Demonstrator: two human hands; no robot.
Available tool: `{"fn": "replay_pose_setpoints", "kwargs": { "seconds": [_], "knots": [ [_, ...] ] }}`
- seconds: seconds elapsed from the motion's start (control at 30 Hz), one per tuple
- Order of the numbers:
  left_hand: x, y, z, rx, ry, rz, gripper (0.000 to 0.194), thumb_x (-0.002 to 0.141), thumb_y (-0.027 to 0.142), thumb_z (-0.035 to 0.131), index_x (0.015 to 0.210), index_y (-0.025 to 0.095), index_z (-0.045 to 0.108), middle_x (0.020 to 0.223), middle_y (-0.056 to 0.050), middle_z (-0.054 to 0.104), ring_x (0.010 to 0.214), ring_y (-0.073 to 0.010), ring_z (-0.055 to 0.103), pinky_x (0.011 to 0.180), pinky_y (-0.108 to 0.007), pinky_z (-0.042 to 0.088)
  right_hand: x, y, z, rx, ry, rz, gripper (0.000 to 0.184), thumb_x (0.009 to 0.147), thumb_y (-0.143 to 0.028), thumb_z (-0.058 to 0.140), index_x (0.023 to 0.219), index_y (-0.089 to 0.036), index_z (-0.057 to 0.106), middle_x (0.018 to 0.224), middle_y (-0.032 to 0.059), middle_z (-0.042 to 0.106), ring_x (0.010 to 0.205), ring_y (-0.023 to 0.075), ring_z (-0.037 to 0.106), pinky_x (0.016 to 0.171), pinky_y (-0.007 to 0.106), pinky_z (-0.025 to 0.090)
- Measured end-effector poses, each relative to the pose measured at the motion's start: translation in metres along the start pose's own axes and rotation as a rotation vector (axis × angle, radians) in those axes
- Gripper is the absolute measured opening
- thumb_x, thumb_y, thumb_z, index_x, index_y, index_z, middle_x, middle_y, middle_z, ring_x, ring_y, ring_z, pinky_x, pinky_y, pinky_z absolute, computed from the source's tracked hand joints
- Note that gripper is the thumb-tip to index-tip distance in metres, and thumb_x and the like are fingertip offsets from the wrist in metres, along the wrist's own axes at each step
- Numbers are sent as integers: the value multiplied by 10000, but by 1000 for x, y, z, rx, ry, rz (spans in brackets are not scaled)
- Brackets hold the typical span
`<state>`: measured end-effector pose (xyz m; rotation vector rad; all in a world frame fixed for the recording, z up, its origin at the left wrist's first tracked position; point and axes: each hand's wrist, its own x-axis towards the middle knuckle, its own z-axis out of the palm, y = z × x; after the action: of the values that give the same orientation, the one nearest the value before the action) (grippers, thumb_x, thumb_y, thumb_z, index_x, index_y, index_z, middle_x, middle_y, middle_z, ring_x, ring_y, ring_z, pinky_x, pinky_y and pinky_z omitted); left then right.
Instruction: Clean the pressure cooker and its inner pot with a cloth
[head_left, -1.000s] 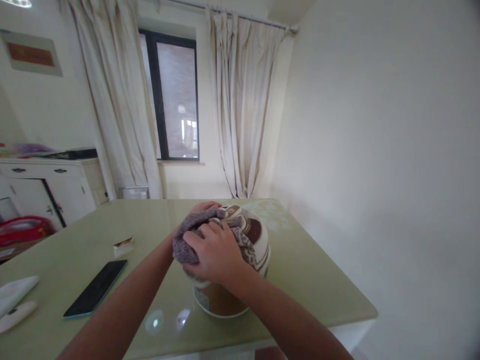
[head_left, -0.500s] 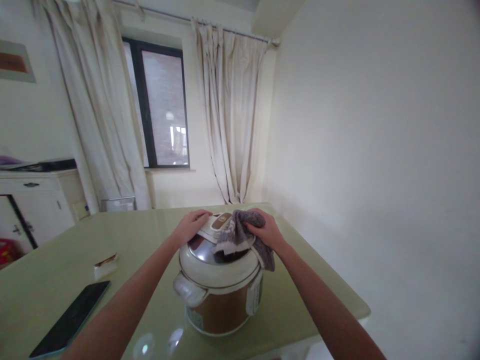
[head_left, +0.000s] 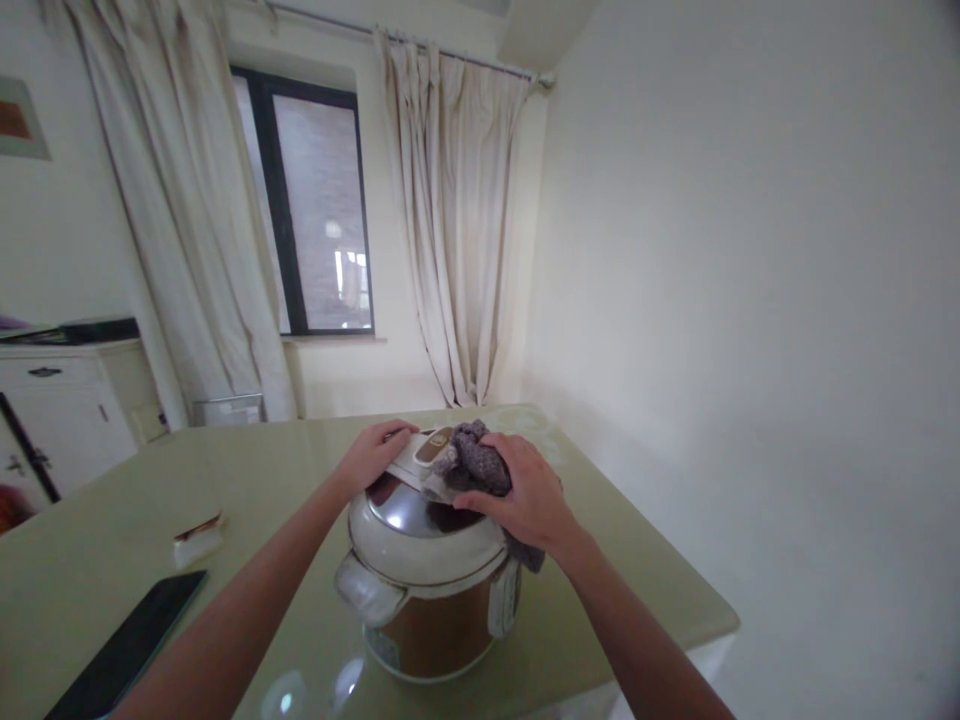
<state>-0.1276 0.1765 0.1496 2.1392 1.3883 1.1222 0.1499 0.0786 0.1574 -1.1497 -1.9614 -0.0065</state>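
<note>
A white and brown electric pressure cooker [head_left: 431, 630] stands on the table, its lid on top. My left hand [head_left: 373, 455] rests over the left end of the lid handle [head_left: 409, 462], fingers curled around its far side. A crumpled grey cloth [head_left: 480, 465] lies on the right part of the lid. My right hand [head_left: 525, 490] presses on this cloth, its thumb stretched across the shiny lid top and its fingers bent over the fabric. One end of the cloth hangs down the cooker's right side.
The pale green table [head_left: 285, 480] carries a black phone [head_left: 127, 640] at left and a small white packet [head_left: 199, 538] behind it. A white cabinet [head_left: 67, 400] stands beyond on the left. A white wall [head_left: 735, 300] runs along the right, with curtains and a window behind.
My right hand has shifted forward and left over the lid, bunching the cloth under it. The left hand keeps its place on the handle. The view has turned slightly.
</note>
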Motion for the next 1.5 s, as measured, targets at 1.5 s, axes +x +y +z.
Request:
{"fn": "replay_pose_setpoints", "kwargs": {
  "seconds": [1.5],
  "knots": [
    [-4, -7, 0, -38, 27, -19, 517, 894, 579, 516, 1080, 206, 823, 1108, -76, 822, 1048, -315, 722, 980, -420, 525, 33, 61, 12, 374, -12, 90, 290, 780, -407, 792, 986, -211, 732, 833, -1, 744, 786, 205, 685, 765, 322, 524]
  ]
}}
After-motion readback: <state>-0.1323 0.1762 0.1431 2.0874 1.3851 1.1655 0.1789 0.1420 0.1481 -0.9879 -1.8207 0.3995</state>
